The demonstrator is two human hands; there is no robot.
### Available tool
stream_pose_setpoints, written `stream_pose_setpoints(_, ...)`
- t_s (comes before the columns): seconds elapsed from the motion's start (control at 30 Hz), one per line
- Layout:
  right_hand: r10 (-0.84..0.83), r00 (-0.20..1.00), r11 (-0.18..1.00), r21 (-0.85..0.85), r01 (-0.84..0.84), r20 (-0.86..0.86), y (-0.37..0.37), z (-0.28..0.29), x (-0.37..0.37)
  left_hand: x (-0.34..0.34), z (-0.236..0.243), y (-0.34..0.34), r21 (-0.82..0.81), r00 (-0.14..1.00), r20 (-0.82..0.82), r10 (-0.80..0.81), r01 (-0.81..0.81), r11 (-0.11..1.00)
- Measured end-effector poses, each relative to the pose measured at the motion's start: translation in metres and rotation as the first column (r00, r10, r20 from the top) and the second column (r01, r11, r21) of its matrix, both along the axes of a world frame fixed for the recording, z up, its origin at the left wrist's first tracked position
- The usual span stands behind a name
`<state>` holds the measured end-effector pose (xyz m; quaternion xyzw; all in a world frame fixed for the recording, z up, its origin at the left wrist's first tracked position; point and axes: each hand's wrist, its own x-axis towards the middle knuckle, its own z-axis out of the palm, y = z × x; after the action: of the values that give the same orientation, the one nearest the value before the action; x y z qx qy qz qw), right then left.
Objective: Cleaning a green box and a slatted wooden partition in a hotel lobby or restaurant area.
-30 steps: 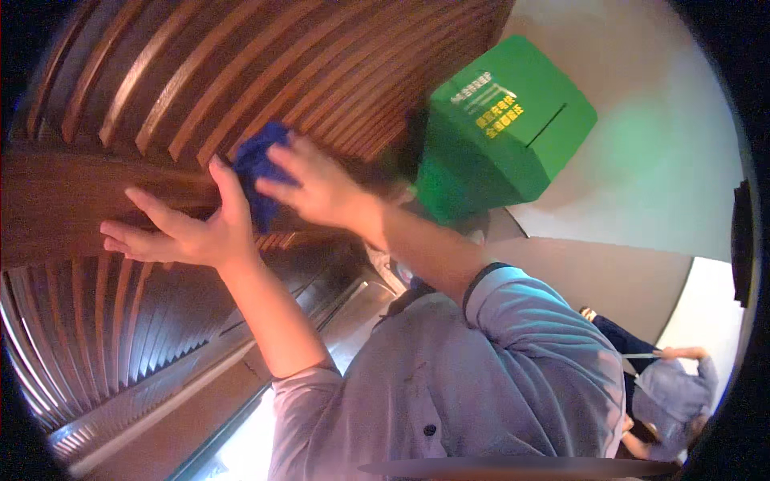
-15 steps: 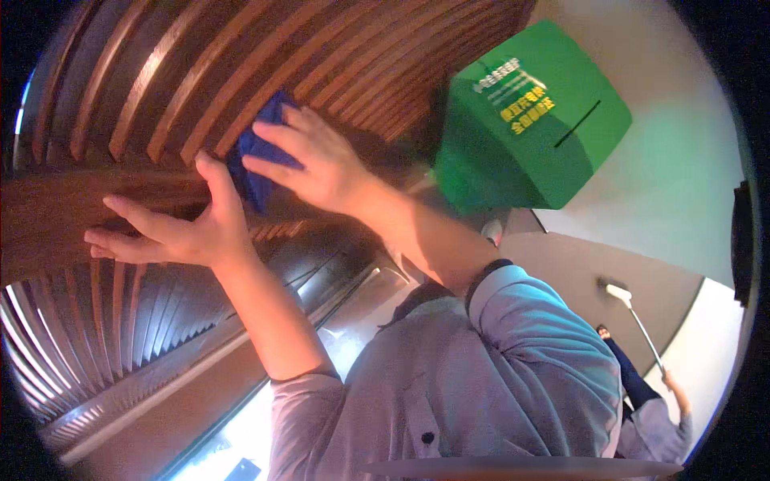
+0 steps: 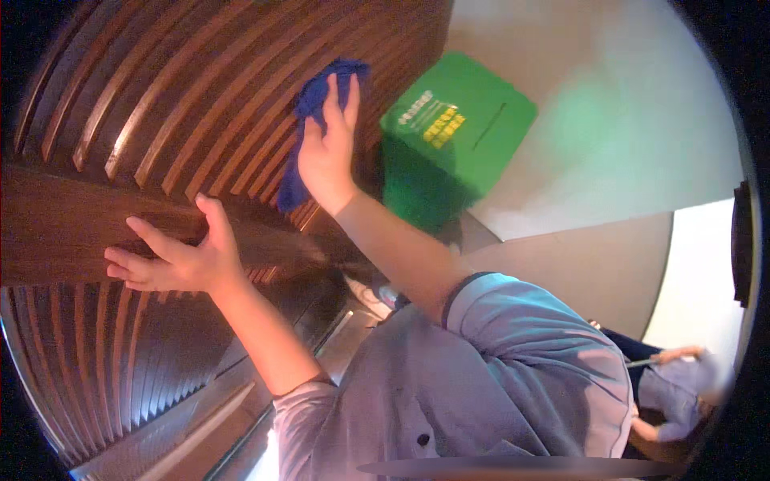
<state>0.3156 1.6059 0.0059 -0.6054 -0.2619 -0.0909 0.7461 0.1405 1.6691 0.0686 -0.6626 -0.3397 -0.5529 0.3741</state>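
Note:
My right hand (image 3: 327, 160) presses a blue cloth (image 3: 311, 98) against the dark wooden slats (image 3: 188, 88), its fingers stretched over the fabric. One end of the cloth hangs down beside the wrist. To the left, my left hand (image 3: 180, 260) is open with its fingers spread, holding nothing. It is in front of the broad wooden rail (image 3: 60, 220) that runs between the upper and lower slats; whether it touches the wood I cannot tell.
A green box (image 3: 489, 120) with a slot in its top stands right of the slats, beside a pale wall (image 3: 609, 144). More slats (image 3: 88, 345) run below the rail. At the lower right, another person (image 3: 674, 393) holds a pole.
My right hand has moved the cloth up and to the right along the slats. My left hand has shifted slightly, still spread. The view has turned, and the other person has come closer.

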Motion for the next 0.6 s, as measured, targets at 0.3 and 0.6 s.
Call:
stream_pose_setpoints(0.3, 0.048, 0.832, 0.981, 0.185, 0.066, -0.553, 0.024, 0.052, 0.130, 0.001, 0.000, 0.002, -0.070, 0.998, 0.056, -0.005, 0.009, 0.998)
stream_pose_setpoints(0.6, 0.214, 0.647, 0.974, 0.213, -0.080, -0.732, -0.014, 0.065, 0.263, 0.000, -0.012, 0.010, -0.063, 0.996, 0.084, -0.015, 0.020, 0.998)
